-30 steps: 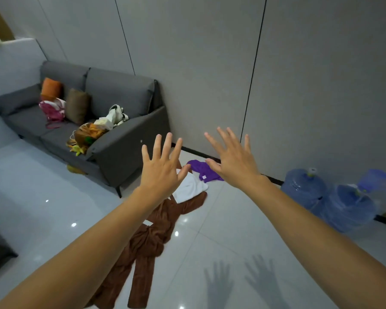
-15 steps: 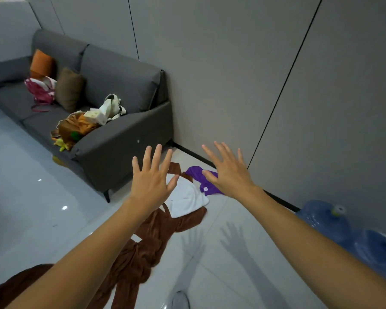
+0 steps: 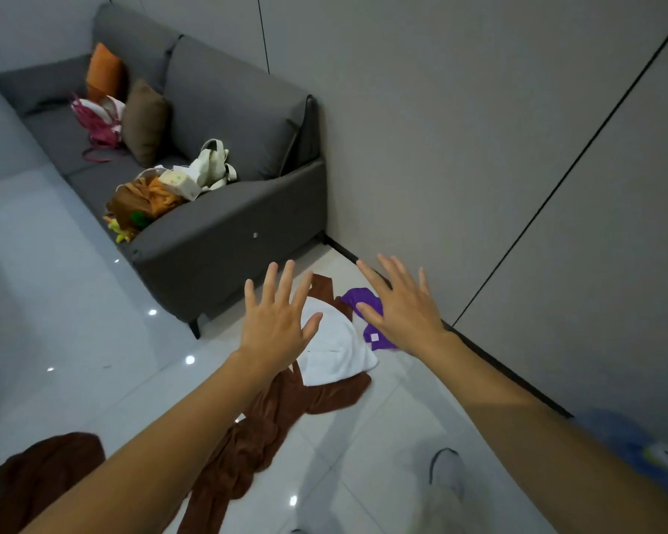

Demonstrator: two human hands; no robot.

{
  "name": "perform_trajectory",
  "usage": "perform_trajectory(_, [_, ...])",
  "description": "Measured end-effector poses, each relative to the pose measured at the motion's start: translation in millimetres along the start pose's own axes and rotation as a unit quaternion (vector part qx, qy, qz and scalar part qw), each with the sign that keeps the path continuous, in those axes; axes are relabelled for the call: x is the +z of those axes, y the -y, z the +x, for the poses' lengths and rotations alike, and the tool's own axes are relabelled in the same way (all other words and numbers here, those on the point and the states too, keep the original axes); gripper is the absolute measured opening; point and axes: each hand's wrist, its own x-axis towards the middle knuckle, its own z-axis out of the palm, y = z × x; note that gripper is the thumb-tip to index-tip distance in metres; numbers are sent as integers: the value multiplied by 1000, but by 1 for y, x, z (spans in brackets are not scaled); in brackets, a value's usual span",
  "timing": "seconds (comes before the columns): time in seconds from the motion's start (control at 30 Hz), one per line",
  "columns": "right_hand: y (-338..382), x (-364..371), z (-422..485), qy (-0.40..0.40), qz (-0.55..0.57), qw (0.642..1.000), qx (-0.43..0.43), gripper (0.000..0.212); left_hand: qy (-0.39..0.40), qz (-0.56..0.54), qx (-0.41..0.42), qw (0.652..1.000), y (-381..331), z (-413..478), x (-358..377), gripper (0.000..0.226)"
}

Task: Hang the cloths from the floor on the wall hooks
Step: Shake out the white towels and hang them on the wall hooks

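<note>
Both arms reach forward over a glossy white tiled floor [image 3: 74,341], the left hand [image 3: 276,325] and right hand [image 3: 405,314] spread flat with fingers straight and apart, palms down, gripping nothing. Beneath them lies the heap to be hung: a white cloth [image 3: 336,352] sits on top of a long brown cloth [image 3: 270,429] that trails from the far wall side toward the near left. A purple cloth [image 3: 355,296] lies just right of the white one, close to the skirting of the grey panelled wall [image 3: 440,129], and is partly hidden by the right hand. Whether either hand touches the fabric cannot be told from this angle. A second brown cloth [image 3: 43,475] is bunched at the near left edge. A grey sofa [image 3: 224,233] stands at the far left against the wall, carrying an orange cushion [image 3: 103,73], a brown cushion [image 3: 145,121], a pink bag [image 3: 97,121] and a cream bag [image 3: 209,167]. A pale shoe [image 3: 446,475] shows near the bottom, and a blurred blue water bottle [image 3: 633,449] lies at the near right.
</note>
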Motion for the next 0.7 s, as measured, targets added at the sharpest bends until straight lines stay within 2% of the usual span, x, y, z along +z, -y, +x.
perform_trajectory(0.3, [-100, 75, 130, 18, 28, 993, -112, 72, 9, 8, -150, 989, -50, 113, 59, 78])
perform_trajectory(0.4, [-121, 109, 163, 31, 23, 992, -116, 71, 10, -15, -174, 985, -58, 139, 95, 77])
perform_trajectory(0.57, [-131, 201, 209, 41, 36, 992, -117, 71, 3, -43, -179, 983, -59, 175, 190, 74])
perform_trajectory(0.7, [-131, 316, 239, 56, 49, 992, -103, 70, -2, -63, -180, 982, -59, 203, 303, 76])
